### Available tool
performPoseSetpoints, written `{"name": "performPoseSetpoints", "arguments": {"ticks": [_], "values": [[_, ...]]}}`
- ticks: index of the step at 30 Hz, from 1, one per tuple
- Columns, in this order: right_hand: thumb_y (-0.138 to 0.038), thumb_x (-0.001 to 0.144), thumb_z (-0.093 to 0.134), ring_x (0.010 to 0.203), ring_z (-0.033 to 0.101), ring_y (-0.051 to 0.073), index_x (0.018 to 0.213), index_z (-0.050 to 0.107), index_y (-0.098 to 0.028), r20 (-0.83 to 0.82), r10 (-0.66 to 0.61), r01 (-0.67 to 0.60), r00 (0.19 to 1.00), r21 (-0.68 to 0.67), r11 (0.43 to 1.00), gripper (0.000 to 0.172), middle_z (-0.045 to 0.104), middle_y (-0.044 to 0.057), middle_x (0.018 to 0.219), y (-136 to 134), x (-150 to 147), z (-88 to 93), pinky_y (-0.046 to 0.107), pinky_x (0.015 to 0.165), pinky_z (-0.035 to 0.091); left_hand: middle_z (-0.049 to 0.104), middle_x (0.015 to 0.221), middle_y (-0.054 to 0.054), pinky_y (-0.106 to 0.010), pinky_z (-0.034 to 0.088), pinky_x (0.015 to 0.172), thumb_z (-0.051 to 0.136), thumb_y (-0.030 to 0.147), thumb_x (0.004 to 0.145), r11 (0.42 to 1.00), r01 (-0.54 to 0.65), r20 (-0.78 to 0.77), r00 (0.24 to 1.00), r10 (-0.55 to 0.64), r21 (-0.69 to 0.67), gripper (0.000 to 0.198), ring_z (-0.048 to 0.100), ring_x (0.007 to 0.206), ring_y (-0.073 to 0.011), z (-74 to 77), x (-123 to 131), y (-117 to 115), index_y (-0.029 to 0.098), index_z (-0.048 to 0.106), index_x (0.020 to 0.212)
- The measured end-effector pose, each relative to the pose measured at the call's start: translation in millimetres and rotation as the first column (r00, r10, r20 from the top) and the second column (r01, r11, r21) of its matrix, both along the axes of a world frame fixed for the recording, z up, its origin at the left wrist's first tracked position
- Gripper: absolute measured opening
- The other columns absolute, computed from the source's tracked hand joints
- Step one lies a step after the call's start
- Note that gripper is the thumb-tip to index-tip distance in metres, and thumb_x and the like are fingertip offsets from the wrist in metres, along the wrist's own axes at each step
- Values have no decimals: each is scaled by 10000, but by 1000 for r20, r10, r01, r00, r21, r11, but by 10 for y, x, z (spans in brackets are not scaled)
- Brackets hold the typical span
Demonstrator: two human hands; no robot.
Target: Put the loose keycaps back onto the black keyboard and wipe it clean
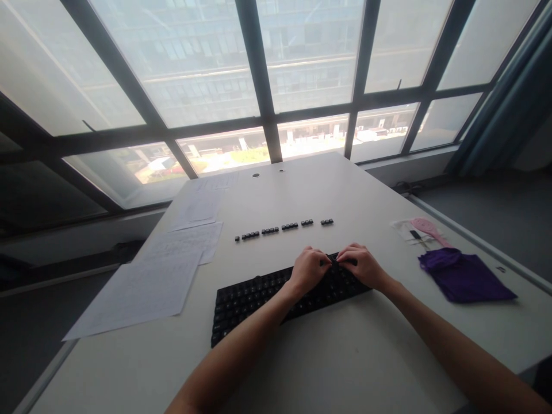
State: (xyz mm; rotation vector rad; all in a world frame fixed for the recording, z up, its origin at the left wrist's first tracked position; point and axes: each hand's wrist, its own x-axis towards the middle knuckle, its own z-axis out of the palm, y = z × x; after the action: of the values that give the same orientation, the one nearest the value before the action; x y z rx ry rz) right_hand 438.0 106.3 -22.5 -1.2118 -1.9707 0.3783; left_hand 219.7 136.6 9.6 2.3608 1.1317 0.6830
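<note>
A black keyboard (pixel 259 296) lies at an angle on the white table (pixel 345 356). Both my hands rest on its far right end with fingers curled down onto the keys. My left hand (pixel 308 269) and my right hand (pixel 362 264) almost meet, fingertips pinched over the top row; what they pinch is too small to make out. Beyond the keyboard, several loose black keycaps (pixel 282 227) sit in a row in small groups.
Sheets of white paper (pixel 146 287) lie on the left of the table. A purple cloth (pixel 463 277) and a pink tool (pixel 425 227) on a small clear bag lie at the right. Large windows stand behind the table's far edge.
</note>
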Motion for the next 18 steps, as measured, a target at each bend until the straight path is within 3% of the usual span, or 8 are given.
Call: {"name": "performPoseSetpoints", "arguments": {"ticks": [10, 18], "values": [[-177, 908, 657, 959, 679, 250, 859, 763, -256, 117, 17, -23, 993, 46, 999, 140, 785, 44, 949, -26, -37, 74, 450, 920, 459, 787, 925, -24, -334, 497, 876, 716, 186, 875, 999, 4, 36, 999, -6, 51, 123, 659, 868, -200, -62, -20, -85, 251, 819, 870], [-182, 920, 631, 960, 670, 253, 861, 749, -254, 148, 12, -21, 989, 63, 998, 150, 780, 49, 961, -45, -38, 59, 448, 905, 448, 789, 918, -23, -353, 481, 917, 732, 200, 870, 999, -36, 121, 992, 38, -13, 91, 685, 870, -196, -133, -19, -56, 246, 810, 857]]}}
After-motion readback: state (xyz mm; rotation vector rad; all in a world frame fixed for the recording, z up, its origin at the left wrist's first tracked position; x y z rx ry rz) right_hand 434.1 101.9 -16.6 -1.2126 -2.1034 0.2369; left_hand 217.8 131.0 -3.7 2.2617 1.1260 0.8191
